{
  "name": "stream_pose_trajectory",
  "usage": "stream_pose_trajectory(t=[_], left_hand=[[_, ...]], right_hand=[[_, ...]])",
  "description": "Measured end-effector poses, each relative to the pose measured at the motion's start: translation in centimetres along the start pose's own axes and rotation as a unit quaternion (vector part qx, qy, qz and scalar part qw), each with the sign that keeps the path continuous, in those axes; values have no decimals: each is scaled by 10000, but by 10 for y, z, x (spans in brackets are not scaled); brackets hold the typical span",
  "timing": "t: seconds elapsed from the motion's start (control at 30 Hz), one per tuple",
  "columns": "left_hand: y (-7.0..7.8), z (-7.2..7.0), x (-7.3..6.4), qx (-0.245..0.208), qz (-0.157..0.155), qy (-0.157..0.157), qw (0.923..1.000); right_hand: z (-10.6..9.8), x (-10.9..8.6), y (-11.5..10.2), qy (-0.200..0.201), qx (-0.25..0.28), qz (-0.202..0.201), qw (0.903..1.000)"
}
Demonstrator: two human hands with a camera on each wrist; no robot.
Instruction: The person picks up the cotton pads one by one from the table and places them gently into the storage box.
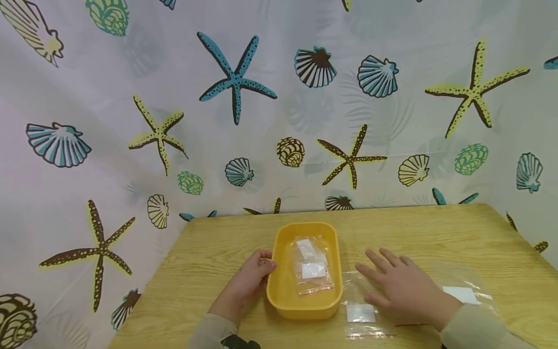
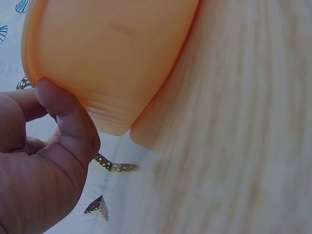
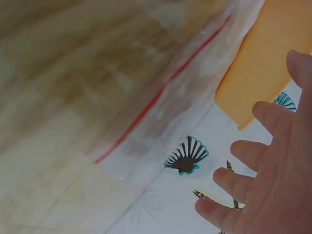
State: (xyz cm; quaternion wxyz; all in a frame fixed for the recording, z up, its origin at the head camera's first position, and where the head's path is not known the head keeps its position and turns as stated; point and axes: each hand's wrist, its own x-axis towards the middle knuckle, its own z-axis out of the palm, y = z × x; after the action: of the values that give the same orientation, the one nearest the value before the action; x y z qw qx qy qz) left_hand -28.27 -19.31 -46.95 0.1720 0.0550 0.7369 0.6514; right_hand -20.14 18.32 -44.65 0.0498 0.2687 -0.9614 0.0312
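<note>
A yellow plastic tub [image 1: 304,314] stands on the table in the head view, with clear zip bags [image 1: 313,271] bearing white labels inside it. My left hand [image 1: 250,278] pinches the tub's left rim between thumb and fingers. The left wrist view shows that thumb [image 2: 63,105] at the rim. Right of the tub, my right hand [image 1: 405,291] is spread with straight fingers, over a flat clear zip bag [image 1: 361,313] and partly hiding it. In the right wrist view a bag's red zip strip [image 3: 161,100] runs near the outstretched fingers, which hold nothing.
Another clear bag with a white label [image 1: 461,294] lies on the table by the right wrist. The wood-grain table [image 1: 392,228] ends at a white curtain [image 1: 279,116] printed with shells and starfish, which also hangs along both sides.
</note>
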Motion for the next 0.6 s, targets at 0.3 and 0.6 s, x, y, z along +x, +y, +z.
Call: stream_pose_trajectory(t=[0.3,0.6], left_hand=[[1,1,0,2,112,-35,9999],[1,0,0,25,122,-31,9999]], right_hand=[[7,-5,0,-284,195,-162,9993],[7,-5,-7,-767,439,-11,9961]])
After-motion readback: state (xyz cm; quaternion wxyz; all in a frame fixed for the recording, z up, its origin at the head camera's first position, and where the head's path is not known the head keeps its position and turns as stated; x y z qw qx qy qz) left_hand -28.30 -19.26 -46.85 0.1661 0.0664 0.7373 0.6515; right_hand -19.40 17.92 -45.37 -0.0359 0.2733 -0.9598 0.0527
